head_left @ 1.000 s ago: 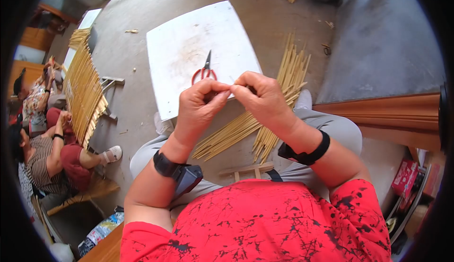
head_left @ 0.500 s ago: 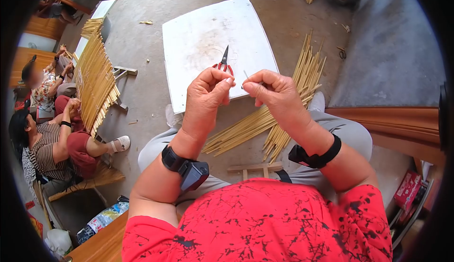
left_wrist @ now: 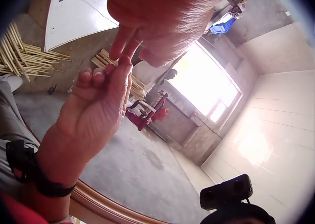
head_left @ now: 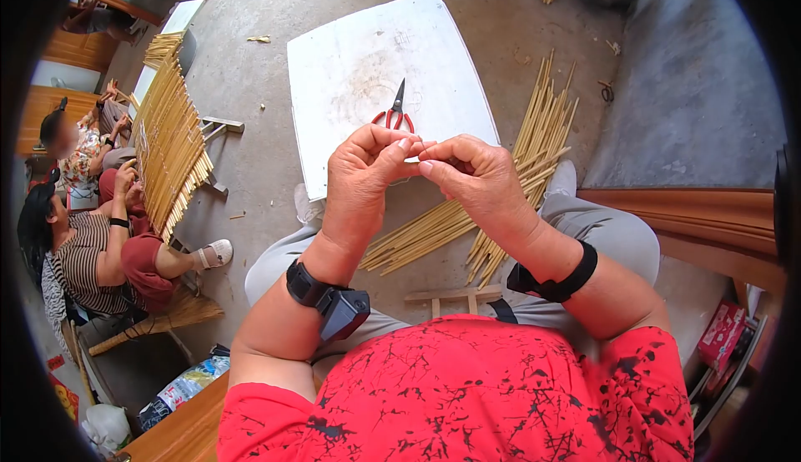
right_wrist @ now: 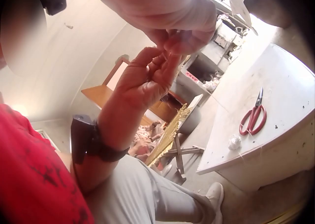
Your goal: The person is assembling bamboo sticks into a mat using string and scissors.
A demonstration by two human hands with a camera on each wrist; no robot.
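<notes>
My left hand (head_left: 360,166) and right hand (head_left: 480,170) meet fingertip to fingertip above the near edge of a white table (head_left: 334,70). Thumb and forefinger of the left hand pinch a thin white thread, largely hidden by the fingers. Those of the right hand pinch a thin grey needle-like piece, its tip covered now. Red-handled scissors (head_left: 395,114) lie on the table just beyond the hands, blades pointing away. In the right wrist view, a small white ball of thread (right_wrist: 235,142) sits beside them, with a fine strand trailing near it.
Bundles of thin bamboo-like sticks (head_left: 542,124) lie on the floor right of and below the table. At left, two seated people work at a slatted stick mat (head_left: 171,132) on a stand. A wooden stool (head_left: 450,295) is between my knees.
The fingertips, together at first, came apart half a second ago, showing the grey piece in the right hand. Now they meet again. The head view has shifted slightly; the scissors stay on the table.
</notes>
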